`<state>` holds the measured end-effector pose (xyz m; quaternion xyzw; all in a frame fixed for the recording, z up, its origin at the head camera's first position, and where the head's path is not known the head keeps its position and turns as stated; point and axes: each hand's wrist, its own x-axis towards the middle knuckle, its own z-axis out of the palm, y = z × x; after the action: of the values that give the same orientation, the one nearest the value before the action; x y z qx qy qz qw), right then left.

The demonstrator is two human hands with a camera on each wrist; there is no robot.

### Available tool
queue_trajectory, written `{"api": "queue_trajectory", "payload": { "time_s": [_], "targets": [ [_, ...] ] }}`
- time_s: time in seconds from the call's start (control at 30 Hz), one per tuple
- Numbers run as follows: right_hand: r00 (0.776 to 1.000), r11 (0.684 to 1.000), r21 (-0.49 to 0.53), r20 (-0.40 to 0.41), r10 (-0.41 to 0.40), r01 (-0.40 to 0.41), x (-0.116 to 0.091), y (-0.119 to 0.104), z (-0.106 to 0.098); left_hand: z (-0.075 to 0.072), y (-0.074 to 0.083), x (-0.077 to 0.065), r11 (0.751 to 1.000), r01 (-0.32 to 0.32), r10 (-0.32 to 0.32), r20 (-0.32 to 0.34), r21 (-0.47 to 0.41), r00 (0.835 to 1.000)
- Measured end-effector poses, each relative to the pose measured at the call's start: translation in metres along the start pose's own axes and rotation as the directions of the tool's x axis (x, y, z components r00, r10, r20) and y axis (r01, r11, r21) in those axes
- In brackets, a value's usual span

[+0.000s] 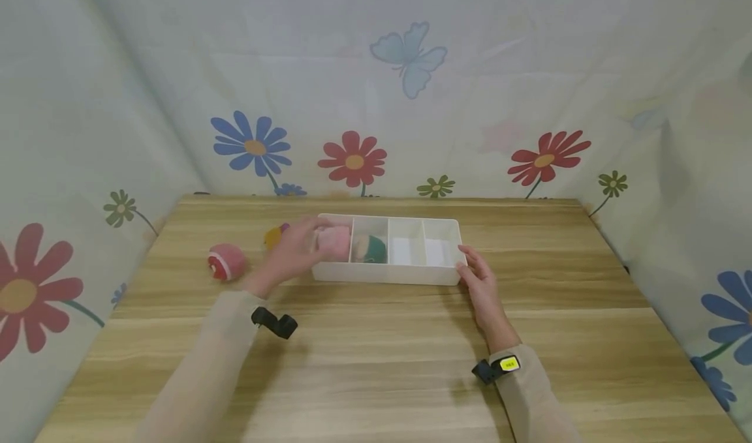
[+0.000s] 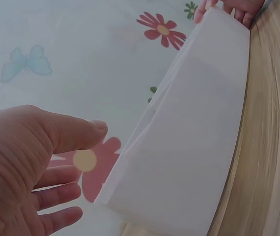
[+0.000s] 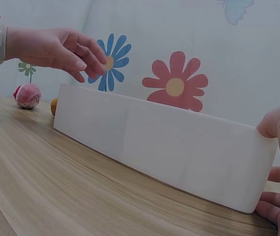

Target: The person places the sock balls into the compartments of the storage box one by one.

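A white divided box (image 1: 384, 273) sits on the table, its compartments side by side. In its leftmost compartment lies a soft-looking pink item (image 1: 333, 242); a green and beige item (image 1: 373, 250) occupies the one beside it. Over the box's left end hovers my left hand (image 1: 296, 247), thumb and fingers apart; in the left wrist view this hand (image 2: 37, 167) holds nothing. At the opposite end, my right hand (image 1: 480, 286) grips the right corner, its thumb (image 3: 272, 123) on the front rim and the other fingers against the end wall.
A round pink and red item (image 1: 227, 261) rests on the wooden table (image 1: 376, 365) to the left. Behind my left hand, a yellow item with a purple part (image 1: 273, 236) is partly covered. A flower-printed curtain (image 1: 470, 117) rises along the table's back edge and sides.
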<state>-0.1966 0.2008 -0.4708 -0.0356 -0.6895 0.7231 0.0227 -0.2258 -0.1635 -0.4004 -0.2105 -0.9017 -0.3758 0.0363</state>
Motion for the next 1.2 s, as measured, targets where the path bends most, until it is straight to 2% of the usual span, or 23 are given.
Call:
{"api": "queue_trajectory", "payload": {
  "time_s": [0.07, 0.2, 0.27, 0.5, 0.73, 0.87, 1.0, 1.2],
  "targets": [
    [1.000, 1.000, 0.004, 0.004, -0.003, 0.003, 0.000, 0.000, 0.000, -0.003, -0.003, -0.004, 1.000, 0.000, 0.001, -0.018, 0.019, 1.000],
    [1.000, 1.000, 0.010, 0.006, -0.008, 0.008, 0.000, 0.001, 0.000, -0.008, -0.010, -0.010, 0.998, -0.062, 0.064, -0.071, 0.023, 0.995],
    [1.000, 1.000, 0.009, 0.005, -0.008, 0.008, 0.000, 0.001, 0.000, -0.011, -0.013, -0.014, 0.997, -0.067, 0.069, -0.083, 0.025, 0.994],
    [1.000, 1.000, 0.006, 0.008, -0.001, 0.000, 0.000, 0.001, 0.000, -0.032, -0.021, -0.030, 0.994, 0.049, -0.040, -0.085, 0.098, 0.996],
    [1.000, 1.000, -0.008, 0.002, 0.009, -0.009, -0.001, 0.000, 0.000, -0.043, -0.041, -0.041, 0.988, 0.125, -0.115, -0.108, 0.094, 0.988],
    [1.000, 1.000, 0.001, 0.003, 0.001, -0.001, 0.000, 0.000, 0.000, -0.048, -0.051, -0.048, 0.988, 0.127, -0.114, -0.133, 0.090, 0.985],
    [1.000, 1.000, 0.007, 0.006, 0.001, -0.001, 0.000, -0.001, 0.000, -0.054, -0.061, -0.054, 0.984, 0.126, -0.105, -0.159, 0.125, 0.982],
    [1.000, 1.000, -0.002, 0.001, 0.015, -0.015, -0.001, -0.002, 0.001, -0.064, -0.072, -0.065, 0.974, 0.161, -0.131, -0.181, 0.161, 0.975]
  ]
}}
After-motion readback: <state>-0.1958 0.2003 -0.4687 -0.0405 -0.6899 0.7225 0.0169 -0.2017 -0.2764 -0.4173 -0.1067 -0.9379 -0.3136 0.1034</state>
